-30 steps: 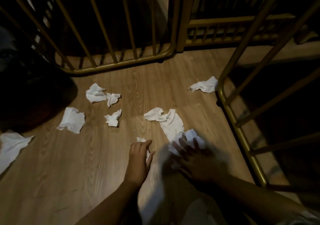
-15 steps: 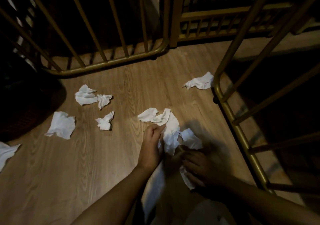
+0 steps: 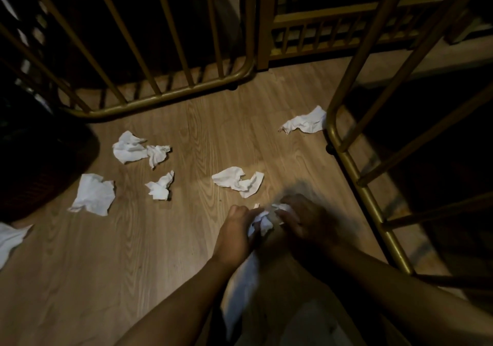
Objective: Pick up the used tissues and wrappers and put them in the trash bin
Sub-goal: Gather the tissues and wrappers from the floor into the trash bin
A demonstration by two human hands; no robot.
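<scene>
Crumpled white tissues lie scattered on the wood floor [image 3: 202, 137]. My left hand [image 3: 236, 232] and my right hand [image 3: 304, 219] meet low in the middle and together grip a bunched wad of tissue [image 3: 262, 219]. Just beyond them lies a twisted tissue [image 3: 238, 181]. Further tissues sit at the left: a pair [image 3: 138, 149], a small one [image 3: 160, 187], a flat one [image 3: 93, 195], and one at the left edge [image 3: 9, 239]. Another tissue [image 3: 305, 122] rests by the right railing. A dark round trash bin [image 3: 40, 159] stands at the left.
Gold metal railings fence the floor at the back [image 3: 165, 97] and along the right side [image 3: 368, 199]. A wooden slatted frame [image 3: 333, 33] stands behind them. My pale clothing [image 3: 301, 324] shows at the bottom.
Both hands reached the tissues in front of me, gathered them off the floor and now bunch them together between the hands. The view has tilted slightly.
</scene>
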